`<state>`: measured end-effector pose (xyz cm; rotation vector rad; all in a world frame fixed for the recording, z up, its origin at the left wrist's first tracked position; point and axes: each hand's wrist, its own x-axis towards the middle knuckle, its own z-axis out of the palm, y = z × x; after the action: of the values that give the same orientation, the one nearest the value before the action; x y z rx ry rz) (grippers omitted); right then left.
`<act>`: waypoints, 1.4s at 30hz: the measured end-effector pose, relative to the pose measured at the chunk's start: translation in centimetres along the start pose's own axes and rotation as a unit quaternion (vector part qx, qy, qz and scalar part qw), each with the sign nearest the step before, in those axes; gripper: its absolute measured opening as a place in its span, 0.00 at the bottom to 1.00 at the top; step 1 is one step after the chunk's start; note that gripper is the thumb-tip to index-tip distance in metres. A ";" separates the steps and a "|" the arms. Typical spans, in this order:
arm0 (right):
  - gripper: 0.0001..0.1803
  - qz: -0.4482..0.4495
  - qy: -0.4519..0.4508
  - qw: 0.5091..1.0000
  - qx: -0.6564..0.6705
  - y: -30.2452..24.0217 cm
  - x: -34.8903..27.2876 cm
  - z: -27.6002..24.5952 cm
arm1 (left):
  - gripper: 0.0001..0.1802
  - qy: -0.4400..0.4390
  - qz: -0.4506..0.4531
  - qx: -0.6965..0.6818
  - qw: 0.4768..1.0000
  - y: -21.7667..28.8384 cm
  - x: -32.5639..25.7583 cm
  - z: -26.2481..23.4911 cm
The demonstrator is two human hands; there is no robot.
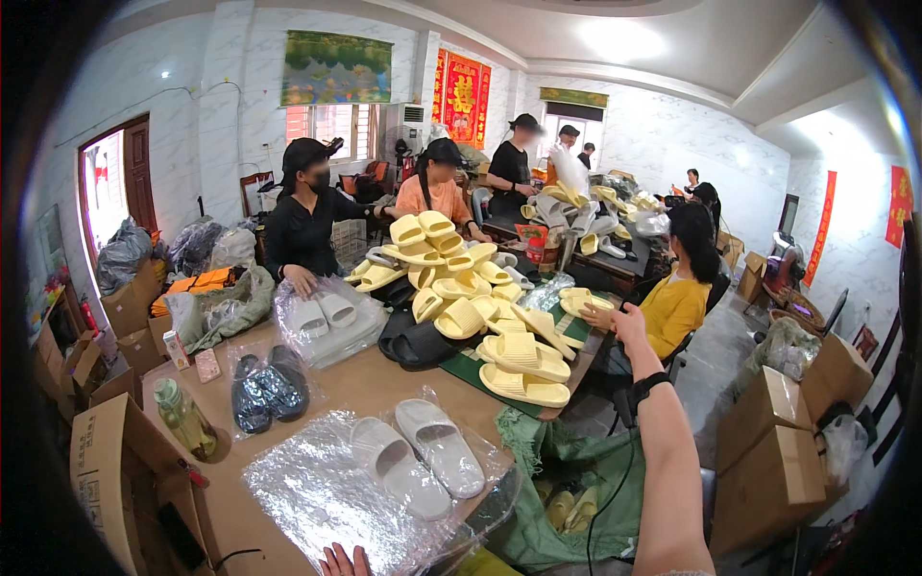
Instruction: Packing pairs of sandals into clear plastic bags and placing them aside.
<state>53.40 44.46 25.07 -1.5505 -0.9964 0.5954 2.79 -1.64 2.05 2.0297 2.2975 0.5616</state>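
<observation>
While left hand lies near | slippers | pale grey, open-toed

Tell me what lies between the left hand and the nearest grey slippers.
In the head view, shiny clear plastic lies between the left hand and those slippers.

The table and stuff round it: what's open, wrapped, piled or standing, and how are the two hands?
Left hand: on clear plastic, grip unclear
Right hand: stretched out, grip unclear
Near grey slippers: straps up, on the plastic
Yellow slippers: heaped
Bottle: upright, lid on
Dark slippers by the bottle: wrapped
Cardboard box, lower left: open
Green sack: mouth open
Brown door: open
</observation>
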 end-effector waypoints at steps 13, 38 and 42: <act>0.28 -0.064 -0.057 0.996 -0.019 5.7 1.9 3.2 | 0.47 -0.016 0.006 -0.014 1.000 0.2 0.5 0.4; 0.27 -0.206 -0.428 0.870 -0.135 13.6 -25.5 18.5 | 0.48 -0.028 -0.029 0.009 0.999 0.2 0.3 0.3; 0.25 -0.203 -0.394 0.886 -0.132 15.6 -26.2 19.0 | 0.48 -0.032 -0.031 0.007 0.999 0.2 0.5 0.5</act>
<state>28.72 32.46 1.82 -1.2570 -2.0355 0.8327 3.07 -1.02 1.72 1.9442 2.3256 0.4708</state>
